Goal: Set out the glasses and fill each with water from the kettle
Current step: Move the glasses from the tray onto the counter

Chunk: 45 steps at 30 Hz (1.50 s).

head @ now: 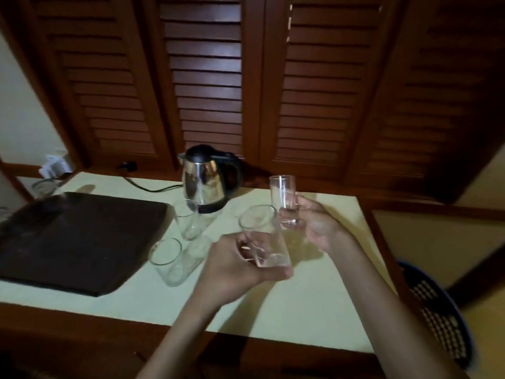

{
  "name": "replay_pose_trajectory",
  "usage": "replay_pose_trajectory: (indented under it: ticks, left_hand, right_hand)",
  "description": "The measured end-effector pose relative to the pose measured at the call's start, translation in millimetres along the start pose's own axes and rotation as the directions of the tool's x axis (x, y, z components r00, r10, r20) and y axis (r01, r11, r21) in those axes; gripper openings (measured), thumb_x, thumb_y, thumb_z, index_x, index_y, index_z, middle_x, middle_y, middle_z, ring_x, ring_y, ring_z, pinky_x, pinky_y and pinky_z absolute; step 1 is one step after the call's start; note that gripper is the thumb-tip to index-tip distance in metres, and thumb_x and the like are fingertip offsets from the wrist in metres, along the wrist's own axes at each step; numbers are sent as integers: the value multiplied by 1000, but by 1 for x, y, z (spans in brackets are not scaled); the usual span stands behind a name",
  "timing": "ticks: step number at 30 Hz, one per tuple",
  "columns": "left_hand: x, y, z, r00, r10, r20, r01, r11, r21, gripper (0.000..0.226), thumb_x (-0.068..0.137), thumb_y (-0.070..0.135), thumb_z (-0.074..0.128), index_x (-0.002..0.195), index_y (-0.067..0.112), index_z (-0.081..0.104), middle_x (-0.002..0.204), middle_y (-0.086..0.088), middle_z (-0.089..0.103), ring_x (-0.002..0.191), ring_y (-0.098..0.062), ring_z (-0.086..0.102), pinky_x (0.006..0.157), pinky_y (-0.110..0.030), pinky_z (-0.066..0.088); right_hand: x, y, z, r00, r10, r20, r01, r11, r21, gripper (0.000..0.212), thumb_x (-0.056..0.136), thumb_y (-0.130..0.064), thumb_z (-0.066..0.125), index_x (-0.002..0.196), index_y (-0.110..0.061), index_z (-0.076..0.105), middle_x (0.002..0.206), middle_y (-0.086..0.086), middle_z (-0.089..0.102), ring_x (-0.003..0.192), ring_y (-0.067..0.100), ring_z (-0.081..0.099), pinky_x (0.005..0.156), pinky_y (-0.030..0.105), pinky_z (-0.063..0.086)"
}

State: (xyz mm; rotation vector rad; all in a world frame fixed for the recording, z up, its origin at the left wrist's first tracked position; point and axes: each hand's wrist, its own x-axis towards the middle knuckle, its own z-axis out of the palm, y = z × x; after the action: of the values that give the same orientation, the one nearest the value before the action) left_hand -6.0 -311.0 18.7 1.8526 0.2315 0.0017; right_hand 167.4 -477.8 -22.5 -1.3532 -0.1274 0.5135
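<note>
Wrapping each base, fingers (307, 201) hold left glass (259, 228) tilted, right glass (281, 190) upright.

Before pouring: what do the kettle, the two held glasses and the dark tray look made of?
Kettle: polished metal body, likely stainless steel, judging by its mirror reflections; lid and handle look like black plastic. Wider glass in the left hand and narrow glass in the right hand: transparent with bright rims, probably glass. Tray: dark, matte; material unclear.

The pale worktop (273, 310) carries a dark tray (76, 242) at left. A kettle (205, 184) and clear glasses (167, 259) stand beside it.
</note>
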Motion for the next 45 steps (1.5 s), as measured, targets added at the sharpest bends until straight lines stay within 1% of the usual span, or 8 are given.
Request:
replay_pose_trajectory:
  ticks: [4, 7, 11, 20, 24, 28, 36, 45]
  left_hand:
    - [17, -33, 60, 999, 29, 36, -31, 998, 60, 47, 45, 32, 105, 80, 27, 75, 76, 22, 76, 72, 11, 70, 66, -8, 50]
    - [30, -57, 88, 998, 56, 7, -56, 991, 122, 55, 48, 29, 104, 95, 25, 77, 84, 17, 77, 76, 11, 70, 65, -7, 51]
    - [38, -84, 107, 997, 58, -51, -51, 989, 136, 62, 49, 29, 101, 102, 24, 69, 84, 10, 76, 78, 0, 71, 68, -22, 58]
    - [42, -106, 118, 995, 12, -100, 4, 988, 157, 58, 57, 33, 93, 108, 27, 67, 89, 16, 79, 81, 1, 74, 73, -28, 63]
    - [38, -88, 100, 996, -4, 86, -28, 929, 370, 100, 70, 21, 86, 157, 22, 35, 120, 0, 75, 100, -16, 72, 78, -24, 56]
    - [13, -53, 34, 965, -92, 247, 32, 971, 236, 88, 74, -10, 83, 151, 15, 49, 128, -8, 67, 97, -11, 67, 85, -25, 60]
    - [8, -33, -178, 928, 10, -373, 127, 932, 339, 63, 72, -2, 90, 127, 25, 71, 105, 10, 77, 88, 5, 74, 87, -17, 59]
    - [10, -129, -361, 674, -116, -729, 570, 710, 414, 48, 74, 40, 81, 119, 24, 77, 112, -18, 78, 109, -40, 72, 89, -45, 57]
  right_hand:
    - [6, 27, -35, 994, 18, -106, -29, 995, -101, 80, 58, -10, 93, 129, -7, 57, 95, 7, 66, 89, 23, 68, 87, 37, 50]
    - [19, 44, -50, 988, 9, -152, -42, 975, -218, 64, 66, 19, 80, 119, -9, 56, 90, 5, 59, 86, 19, 63, 96, 46, 54]
    - [33, 58, -54, 985, 3, -172, -62, 939, -339, 45, 77, 14, 71, 102, -20, 54, 75, -9, 56, 67, 7, 54, 79, 39, 54]
    - [37, 80, -52, 949, -138, -283, -54, 813, -579, 63, 59, 5, 87, 110, -20, 58, 104, 6, 66, 88, 20, 62, 79, 31, 48]
    - [23, 61, -49, 962, -99, -254, -111, 709, -696, 84, 66, -2, 86, 139, -20, 48, 125, 7, 62, 113, 25, 62, 84, 30, 52]
    - [-7, 16, -27, 840, -427, -334, -51, 552, -833, 67, 82, -8, 74, 142, -24, 50, 133, 11, 60, 127, 30, 54, 104, 38, 47]
    - [31, -33, 159, 821, -505, 266, 447, 278, -850, 35, 80, -17, 77, 114, -21, 71, 112, 3, 64, 107, 18, 60, 86, 21, 42]
    - [138, 18, 397, 734, -161, 659, 679, 196, -708, 35, 78, -20, 81, 112, -17, 73, 110, 7, 70, 106, 21, 64, 79, 22, 39]
